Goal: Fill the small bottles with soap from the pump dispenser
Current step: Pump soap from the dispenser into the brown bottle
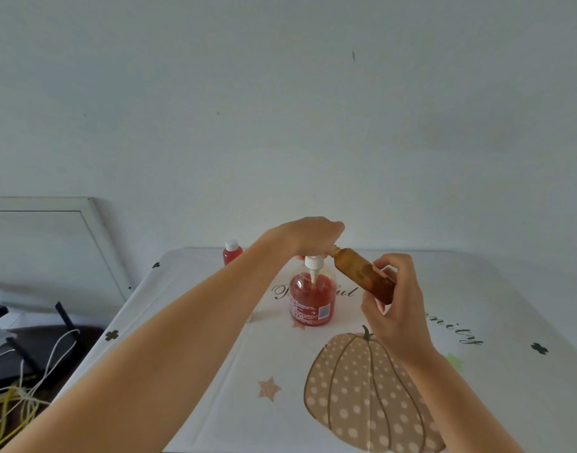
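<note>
In the head view, a table is covered with a smooth white cloth [215,371] that has creases running across it. The cloth is printed with a tan polka-dot pumpkin [362,397], a small tan star [269,389], dark clover marks and looping script.

Near the middle of the far half stands the pump dispenser [311,300], upright. It is a rounded, clear plastic bottle holding glossy red soap, with a printed label low on its front. A pale dip tube runs down from its ribbed white collar [313,261].

The left hand [308,235] lies on top of the pump, back to the camera. Its fingers curl down over the pump head, and 1 fingertip shows just left of the collar.

The right hand [396,305] pinches the base of a small amber bottle [362,276] between thumb and bent fingers. This translucent cylinder is uncapped and tilted steeply. Its narrow neck points up and to the left and meets the pump spout under the left hand. Darker orange-brown liquid has gathered at its lower end.

A 2nd small bottle [232,254], red with a white cap, stands upright near the table's far edge, left of the dispenser and partly behind the left forearm.

Off the table to the left, a pale framed panel [94,230] leans against the plain white wall [280,109]. Below it lie white and yellow cords [29,387].
</note>
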